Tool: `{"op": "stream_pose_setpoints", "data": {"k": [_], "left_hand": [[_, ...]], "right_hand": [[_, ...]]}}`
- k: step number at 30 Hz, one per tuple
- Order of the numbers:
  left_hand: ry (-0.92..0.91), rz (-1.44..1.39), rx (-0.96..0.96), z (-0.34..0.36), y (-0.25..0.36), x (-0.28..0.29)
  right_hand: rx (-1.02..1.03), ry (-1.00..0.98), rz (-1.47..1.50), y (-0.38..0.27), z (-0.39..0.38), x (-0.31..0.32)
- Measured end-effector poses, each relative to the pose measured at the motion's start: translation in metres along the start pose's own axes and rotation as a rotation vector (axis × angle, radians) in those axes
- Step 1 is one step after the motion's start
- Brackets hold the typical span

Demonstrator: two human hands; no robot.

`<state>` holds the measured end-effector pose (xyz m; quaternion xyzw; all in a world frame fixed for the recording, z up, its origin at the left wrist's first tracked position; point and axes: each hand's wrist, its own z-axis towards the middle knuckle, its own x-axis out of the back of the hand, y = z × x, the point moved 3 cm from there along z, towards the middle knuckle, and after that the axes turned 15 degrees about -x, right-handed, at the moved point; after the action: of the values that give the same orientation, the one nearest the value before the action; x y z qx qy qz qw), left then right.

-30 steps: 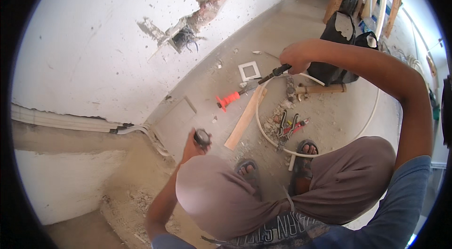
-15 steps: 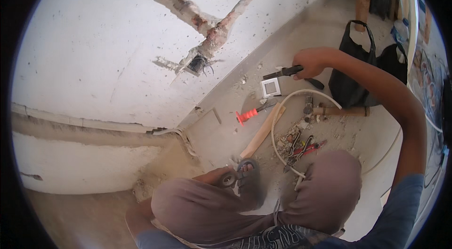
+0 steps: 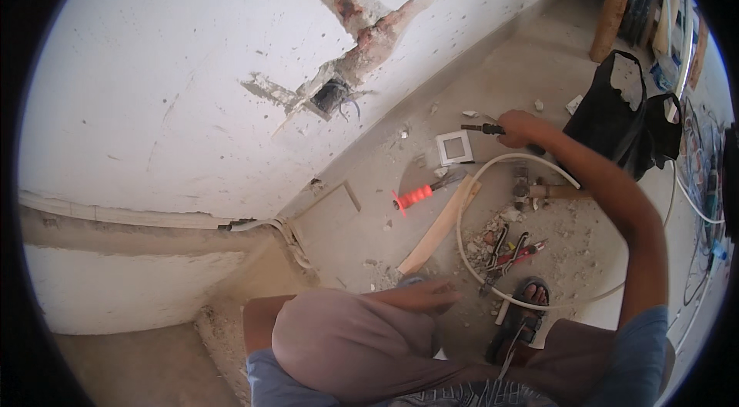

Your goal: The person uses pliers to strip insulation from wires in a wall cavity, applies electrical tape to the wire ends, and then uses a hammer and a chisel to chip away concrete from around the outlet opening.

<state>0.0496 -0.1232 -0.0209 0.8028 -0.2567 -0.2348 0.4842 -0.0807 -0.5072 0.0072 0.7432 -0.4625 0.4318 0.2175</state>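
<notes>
Right hand (image 3: 519, 128) closes its fingers on a dark-handled tool (image 3: 481, 128) beside the white square switch frame (image 3: 454, 147).
Left hand (image 3: 423, 295) rests flat and empty on the knee, bracing the crouch; the tool lies low over the concrete floor (image 3: 369, 230), near the wall.

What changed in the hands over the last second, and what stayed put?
The left hand let go of the small dark thing it held up and now rests flat on the knee. The right hand still grips the dark-handled tool. The red-handled chisel and wooden plank lie unmoved.
</notes>
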Motion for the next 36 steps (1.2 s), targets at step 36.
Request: {"op": "stream_pose_setpoints", "data": {"k": [36], "left_hand": [[0.263, 0.155, -0.385, -0.022, -0.076, -0.052]], "right_hand": [[-0.308, -0.408, 2.484, -0.064, -0.027, -0.146]]}}
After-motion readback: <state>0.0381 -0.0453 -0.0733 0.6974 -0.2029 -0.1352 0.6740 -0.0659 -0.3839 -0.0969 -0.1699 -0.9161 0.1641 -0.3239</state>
